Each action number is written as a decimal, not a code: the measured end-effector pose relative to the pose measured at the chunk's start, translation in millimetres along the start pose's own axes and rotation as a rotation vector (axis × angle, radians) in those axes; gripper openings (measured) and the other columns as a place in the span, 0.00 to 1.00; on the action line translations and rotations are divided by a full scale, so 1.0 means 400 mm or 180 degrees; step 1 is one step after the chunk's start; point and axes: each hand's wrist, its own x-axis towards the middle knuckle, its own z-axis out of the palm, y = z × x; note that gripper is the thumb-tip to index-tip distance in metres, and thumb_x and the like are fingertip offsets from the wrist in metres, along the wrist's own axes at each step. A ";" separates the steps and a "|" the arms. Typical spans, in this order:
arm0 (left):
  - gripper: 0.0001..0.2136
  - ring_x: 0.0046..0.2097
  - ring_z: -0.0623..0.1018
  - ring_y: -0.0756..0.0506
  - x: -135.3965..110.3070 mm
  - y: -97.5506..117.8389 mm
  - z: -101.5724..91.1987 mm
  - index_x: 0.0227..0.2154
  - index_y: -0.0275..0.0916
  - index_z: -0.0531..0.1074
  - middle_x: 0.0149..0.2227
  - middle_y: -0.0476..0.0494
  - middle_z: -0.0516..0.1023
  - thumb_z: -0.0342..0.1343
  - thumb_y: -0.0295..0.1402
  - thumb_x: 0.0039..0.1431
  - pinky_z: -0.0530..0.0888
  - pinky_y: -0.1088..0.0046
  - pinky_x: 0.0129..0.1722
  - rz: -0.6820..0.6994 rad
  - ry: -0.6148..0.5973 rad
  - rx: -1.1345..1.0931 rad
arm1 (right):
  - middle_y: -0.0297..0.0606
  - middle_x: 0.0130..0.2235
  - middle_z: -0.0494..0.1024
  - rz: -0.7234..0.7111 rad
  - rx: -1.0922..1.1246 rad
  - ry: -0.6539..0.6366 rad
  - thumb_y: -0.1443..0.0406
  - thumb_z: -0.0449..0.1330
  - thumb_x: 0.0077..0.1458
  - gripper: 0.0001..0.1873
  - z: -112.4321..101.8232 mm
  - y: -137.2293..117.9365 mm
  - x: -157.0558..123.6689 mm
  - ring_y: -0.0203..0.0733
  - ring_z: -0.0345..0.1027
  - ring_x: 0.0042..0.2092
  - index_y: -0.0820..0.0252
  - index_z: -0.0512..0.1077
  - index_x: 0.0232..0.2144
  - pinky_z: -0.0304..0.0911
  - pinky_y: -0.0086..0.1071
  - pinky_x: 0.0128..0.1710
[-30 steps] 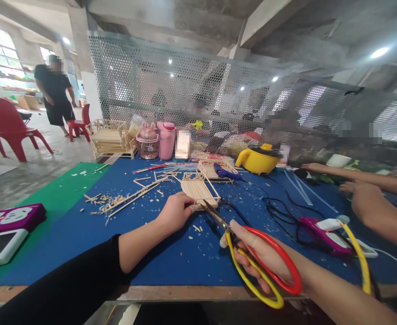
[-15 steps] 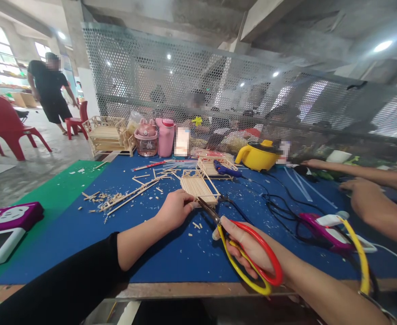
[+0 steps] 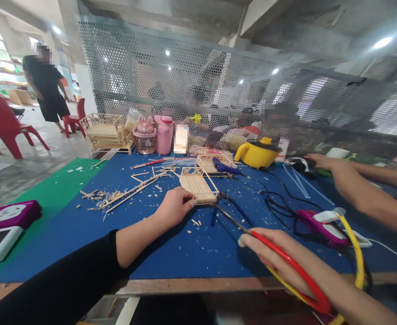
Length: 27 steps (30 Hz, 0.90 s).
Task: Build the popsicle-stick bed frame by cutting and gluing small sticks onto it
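Observation:
My left hand rests closed on the blue table mat, pinching a small wooden stick piece at the near edge of a flat frame of wooden sticks. My right hand grips scissors with a red and a yellow handle loop. Their dark blades point up and left toward the stick frame, with the tips just right of my left fingers.
Loose sticks and offcuts litter the mat. Another stick frame, a blue glue gun, a yellow pot, pink bottles and a stick model stand behind. Another person's arms reach in at right above purple tools and cables.
My right hand has drawn the scissors back and to the right, away from the stick piece. My left hand stays put. The other person's arm has moved up the table.

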 end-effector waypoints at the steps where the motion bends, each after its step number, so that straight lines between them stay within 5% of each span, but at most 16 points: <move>1: 0.06 0.33 0.74 0.48 0.000 -0.001 0.001 0.28 0.39 0.77 0.31 0.46 0.76 0.55 0.30 0.54 0.69 0.74 0.35 0.0003 0.0006 0.0000 | 0.31 0.21 0.66 0.0011 -0.0219 0.0277 0.49 0.54 0.52 0.20 -0.013 0.026 -0.003 0.37 0.62 0.26 0.57 0.63 0.21 0.58 0.27 0.28; 4: 0.06 0.33 0.73 0.48 0.000 -0.003 0.003 0.28 0.38 0.77 0.31 0.46 0.76 0.55 0.31 0.54 0.69 0.74 0.35 -0.0010 0.0014 0.0019 | 0.35 0.26 0.73 0.0301 -0.0821 0.0993 0.51 0.56 0.50 0.17 -0.045 0.105 0.024 0.45 0.69 0.31 0.57 0.65 0.34 0.61 0.32 0.32; 8: 0.07 0.32 0.73 0.49 0.000 0.000 0.002 0.28 0.38 0.77 0.31 0.46 0.76 0.54 0.31 0.54 0.68 0.74 0.34 -0.0049 -0.0019 0.0067 | 0.48 0.33 0.78 0.0878 -0.1969 0.0642 0.58 0.52 0.54 0.16 -0.085 0.154 0.123 0.49 0.73 0.35 0.63 0.66 0.41 0.62 0.33 0.32; 14: 0.06 0.32 0.73 0.49 0.000 0.009 -0.003 0.29 0.37 0.77 0.31 0.45 0.75 0.55 0.30 0.54 0.68 0.74 0.33 -0.0150 -0.0060 0.0094 | 0.51 0.40 0.78 0.0616 -0.2649 0.0574 0.60 0.56 0.49 0.16 -0.137 0.031 0.216 0.58 0.71 0.40 0.60 0.74 0.40 0.59 0.39 0.32; 16: 0.05 0.32 0.73 0.50 0.000 0.011 -0.003 0.29 0.36 0.76 0.31 0.46 0.75 0.55 0.29 0.54 0.68 0.75 0.33 -0.0166 -0.0054 0.0062 | 0.42 0.35 0.79 -0.0238 -0.2531 0.0708 0.57 0.53 0.52 0.15 -0.124 -0.034 0.227 0.50 0.71 0.36 0.54 0.76 0.36 0.57 0.34 0.30; 19: 0.05 0.31 0.72 0.50 -0.001 0.010 -0.002 0.28 0.37 0.76 0.30 0.47 0.74 0.56 0.29 0.54 0.68 0.76 0.32 -0.0151 -0.0047 0.0059 | 0.36 0.26 0.78 -0.1094 -0.2050 -0.0361 0.58 0.55 0.51 0.13 -0.067 -0.093 0.243 0.40 0.68 0.27 0.53 0.78 0.27 0.52 0.30 0.25; 20: 0.05 0.31 0.72 0.50 -0.001 0.009 -0.002 0.28 0.37 0.76 0.30 0.47 0.74 0.56 0.30 0.54 0.68 0.76 0.32 -0.0153 -0.0041 0.0065 | 0.36 0.25 0.78 -0.1180 -0.2033 -0.0420 0.59 0.56 0.50 0.12 -0.043 -0.098 0.248 0.40 0.68 0.27 0.54 0.78 0.26 0.51 0.30 0.24; 27: 0.05 0.34 0.74 0.49 0.000 0.003 0.000 0.30 0.37 0.76 0.33 0.46 0.75 0.56 0.30 0.54 0.70 0.75 0.33 -0.0137 -0.0072 0.0044 | 0.34 0.29 0.81 -0.1223 -0.1353 0.0836 0.62 0.56 0.54 0.10 0.071 -0.036 0.248 0.38 0.72 0.29 0.55 0.78 0.30 0.58 0.29 0.27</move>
